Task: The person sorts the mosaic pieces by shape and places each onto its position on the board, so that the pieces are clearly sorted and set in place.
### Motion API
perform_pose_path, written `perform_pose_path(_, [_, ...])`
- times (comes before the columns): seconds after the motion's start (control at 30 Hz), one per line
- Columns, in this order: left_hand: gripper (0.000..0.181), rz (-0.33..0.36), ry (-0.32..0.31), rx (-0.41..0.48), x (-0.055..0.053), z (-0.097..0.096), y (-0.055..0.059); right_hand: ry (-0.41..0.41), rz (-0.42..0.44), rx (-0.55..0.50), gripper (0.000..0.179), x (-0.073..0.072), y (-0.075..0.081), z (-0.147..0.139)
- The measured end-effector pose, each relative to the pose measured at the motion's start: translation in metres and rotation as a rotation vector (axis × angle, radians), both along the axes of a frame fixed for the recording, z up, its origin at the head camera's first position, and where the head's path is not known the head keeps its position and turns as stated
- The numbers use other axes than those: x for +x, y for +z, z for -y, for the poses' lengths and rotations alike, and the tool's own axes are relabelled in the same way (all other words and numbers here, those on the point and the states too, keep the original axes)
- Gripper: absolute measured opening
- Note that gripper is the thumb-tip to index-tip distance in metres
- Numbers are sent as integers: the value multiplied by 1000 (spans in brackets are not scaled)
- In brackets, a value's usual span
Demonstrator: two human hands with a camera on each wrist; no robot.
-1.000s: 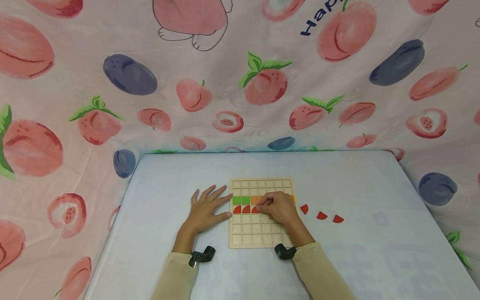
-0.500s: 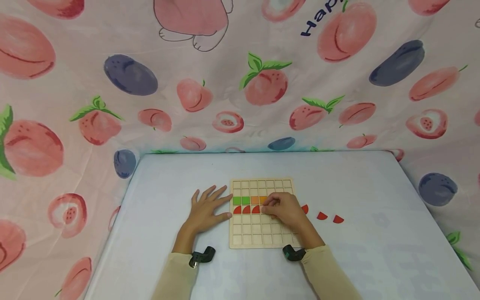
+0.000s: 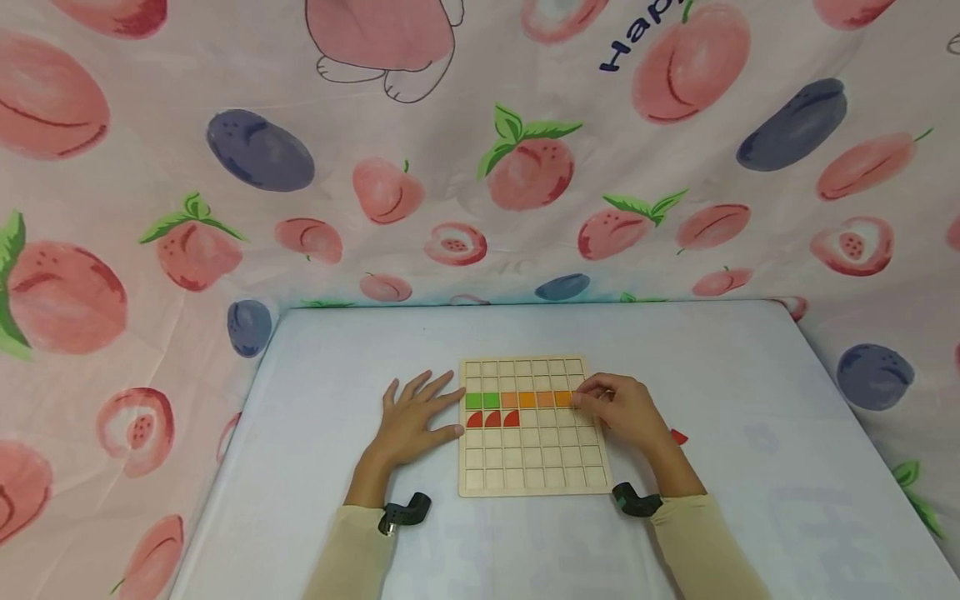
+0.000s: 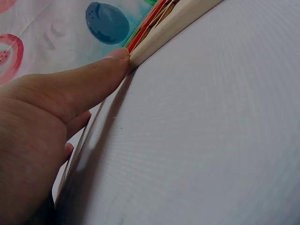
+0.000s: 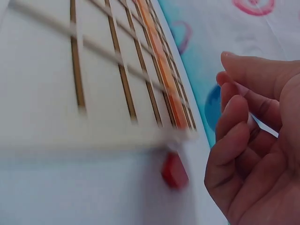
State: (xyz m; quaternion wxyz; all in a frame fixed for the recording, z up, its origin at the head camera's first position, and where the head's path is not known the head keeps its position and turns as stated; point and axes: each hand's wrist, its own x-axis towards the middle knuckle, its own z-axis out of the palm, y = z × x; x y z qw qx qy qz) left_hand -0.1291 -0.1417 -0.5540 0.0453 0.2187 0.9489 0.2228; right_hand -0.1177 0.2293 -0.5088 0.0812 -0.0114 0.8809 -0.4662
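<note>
My left hand (image 3: 411,423) lies spread on the table, its thumb and index fingertips at the left edge of a wooden grid board (image 3: 532,458). In the left wrist view the thumb (image 4: 93,82) presses against the board's edge. One row holds green tiles (image 3: 482,401) and orange tiles (image 3: 545,399); three red quarter-circle pieces (image 3: 492,419) sit in the row below. My right hand (image 3: 626,410) hovers at the board's right edge, fingers loosely curled with nothing between them. A loose red piece (image 5: 174,171) lies just off the board, hidden by that hand in the head view.
Another loose red piece (image 3: 678,437) shows partly behind the right wrist. The board stands on a white-covered table (image 3: 360,342). A fruit-print cloth (image 3: 450,125) hangs behind the table.
My right hand has let go of the third red piece, leaving it in its cell, and moved right to the board's edge over the loose pieces. The left hand has stayed still.
</note>
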Motion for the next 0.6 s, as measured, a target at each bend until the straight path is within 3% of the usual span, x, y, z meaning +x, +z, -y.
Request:
perform_pose_path(0.47, [66,-6,1,10,0,0,0,-53,50,177,27,10,11,-52])
perform_pose_path(0.6, [66,-6,0,4,0,0,0,-34,54,210,25,12,9,-59])
